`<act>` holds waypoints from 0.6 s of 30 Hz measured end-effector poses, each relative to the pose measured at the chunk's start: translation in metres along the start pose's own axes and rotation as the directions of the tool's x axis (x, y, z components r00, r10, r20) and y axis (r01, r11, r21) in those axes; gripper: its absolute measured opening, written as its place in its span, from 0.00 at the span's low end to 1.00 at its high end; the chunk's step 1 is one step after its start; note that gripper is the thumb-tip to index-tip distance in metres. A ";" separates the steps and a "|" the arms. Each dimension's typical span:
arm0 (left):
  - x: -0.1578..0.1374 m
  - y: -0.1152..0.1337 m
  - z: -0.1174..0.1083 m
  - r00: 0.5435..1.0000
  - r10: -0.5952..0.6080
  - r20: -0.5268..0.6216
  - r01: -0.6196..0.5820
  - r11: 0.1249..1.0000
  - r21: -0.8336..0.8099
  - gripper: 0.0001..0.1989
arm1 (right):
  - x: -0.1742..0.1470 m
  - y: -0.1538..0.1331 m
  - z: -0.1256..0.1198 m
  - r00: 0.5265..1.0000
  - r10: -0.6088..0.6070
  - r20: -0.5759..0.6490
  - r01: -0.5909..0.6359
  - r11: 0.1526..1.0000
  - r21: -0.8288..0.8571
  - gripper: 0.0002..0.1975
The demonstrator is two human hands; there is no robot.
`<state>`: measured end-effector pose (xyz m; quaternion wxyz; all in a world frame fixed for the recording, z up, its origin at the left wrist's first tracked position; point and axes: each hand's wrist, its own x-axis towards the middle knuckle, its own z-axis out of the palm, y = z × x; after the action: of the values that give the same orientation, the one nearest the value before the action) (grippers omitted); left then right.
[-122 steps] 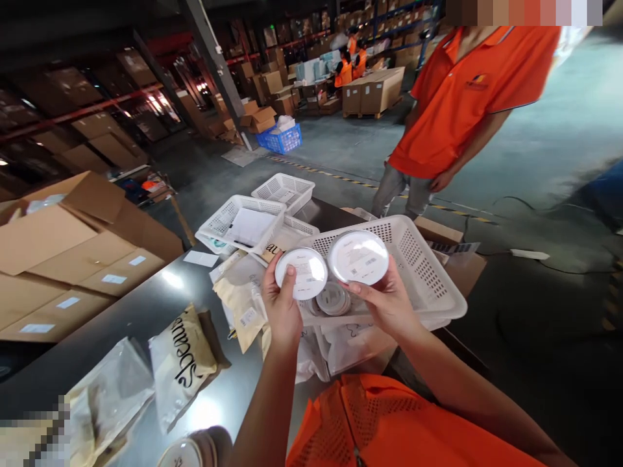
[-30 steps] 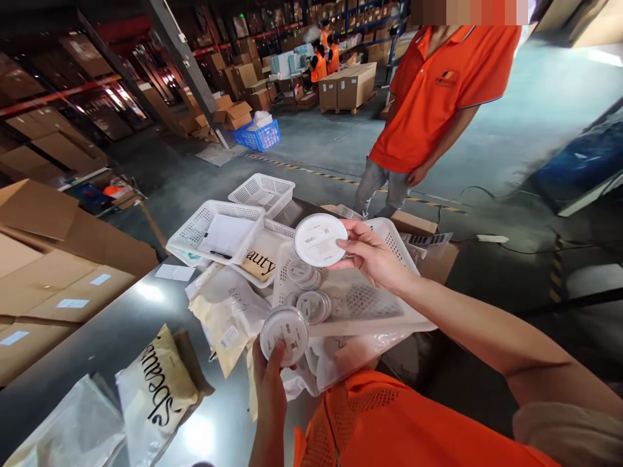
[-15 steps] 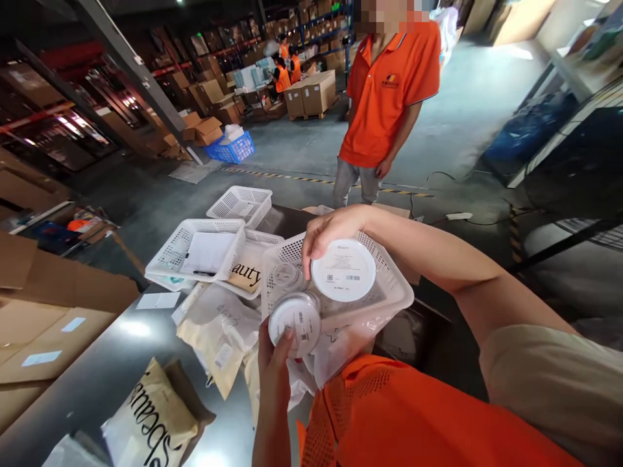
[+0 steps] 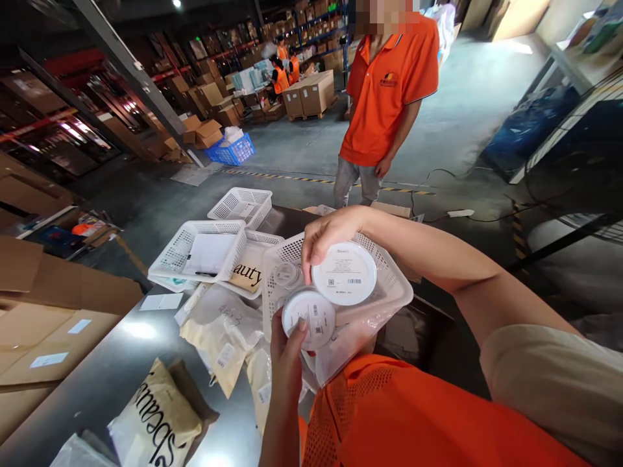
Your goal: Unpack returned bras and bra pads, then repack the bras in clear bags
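My left hand (image 4: 289, 340) is closed around a round white-labelled container (image 4: 311, 319), its thumb lying on the printed face. With fingers curled over the rim, my right hand (image 4: 327, 239) grips a larger round white container (image 4: 344, 274), its barcode side facing me. Both containers are over a white perforated basket (image 4: 396, 295), and their edges come close together. Inside that basket, at its left side, lies a small clear round jar (image 4: 286, 275). A clear plastic bag (image 4: 335, 357) hangs at the basket's near side. The fingers under both containers are hidden.
Bagged parcels (image 4: 219, 331) lie left of the basket, and a cream printed bag (image 4: 156, 415) is nearer on the table (image 4: 146, 350). More white baskets (image 4: 195, 250) stand behind. Cardboard boxes (image 4: 63, 337) flank the left. A person in an orange shirt (image 4: 389, 91) stands beyond the table.
My left hand has moved right and slightly up with its container, closer to the larger one. My right hand has stayed nearly in place.
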<state>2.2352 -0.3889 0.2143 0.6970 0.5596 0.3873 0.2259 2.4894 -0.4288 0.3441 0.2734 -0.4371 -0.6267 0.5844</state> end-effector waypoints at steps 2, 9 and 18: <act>-0.002 -0.003 -0.003 1.000 -0.012 -0.014 0.011 0.999 -0.030 0.33 | -0.002 0.006 -0.001 1.000 0.025 -0.004 -0.025 1.000 0.006 0.24; -0.010 -0.053 -0.063 0.964 -0.203 -0.171 0.155 0.954 -0.259 0.23 | -0.016 0.081 -0.034 0.878 0.195 -0.438 -0.140 0.978 0.155 0.27; -0.013 -0.089 -0.105 0.854 -0.345 -0.390 0.158 0.885 -0.438 0.26 | 0.072 0.144 -0.128 0.369 0.313 -0.875 -0.237 0.942 0.237 0.14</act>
<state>2.1335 -0.3593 0.1255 0.7069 0.2834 0.5585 0.3286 2.5982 -0.3123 0.2137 0.4804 -0.7693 -0.2779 0.3164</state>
